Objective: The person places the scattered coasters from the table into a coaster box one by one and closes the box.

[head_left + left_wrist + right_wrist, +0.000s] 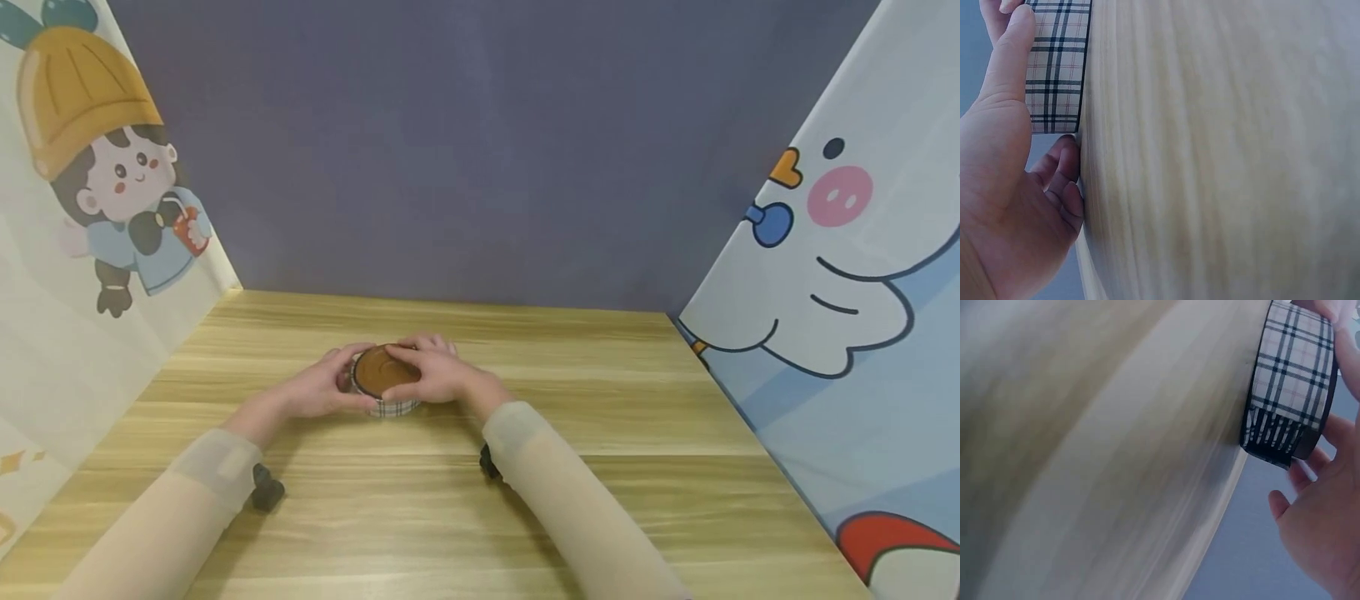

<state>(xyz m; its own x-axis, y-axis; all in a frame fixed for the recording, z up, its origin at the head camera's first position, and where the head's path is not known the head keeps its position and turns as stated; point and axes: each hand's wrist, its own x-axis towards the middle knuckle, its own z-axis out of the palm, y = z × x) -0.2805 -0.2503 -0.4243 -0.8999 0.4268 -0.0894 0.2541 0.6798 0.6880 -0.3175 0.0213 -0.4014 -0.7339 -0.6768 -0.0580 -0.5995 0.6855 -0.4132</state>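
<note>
A low round case with a brown top and a plaid side stands on the wooden table. My left hand holds it from the left, thumb along the front and fingers around the far side. From the right, my right hand grips it, with fingers over the top and rim. The left wrist view shows the thumb against the plaid side. In the right wrist view, a ribbed dark section interrupts the plaid band near its lower end. The far side of the case is hidden.
The wood-grain table ends at a dark grey-purple back wall. Printed cartoon panels flank it, one on the left and one on the right.
</note>
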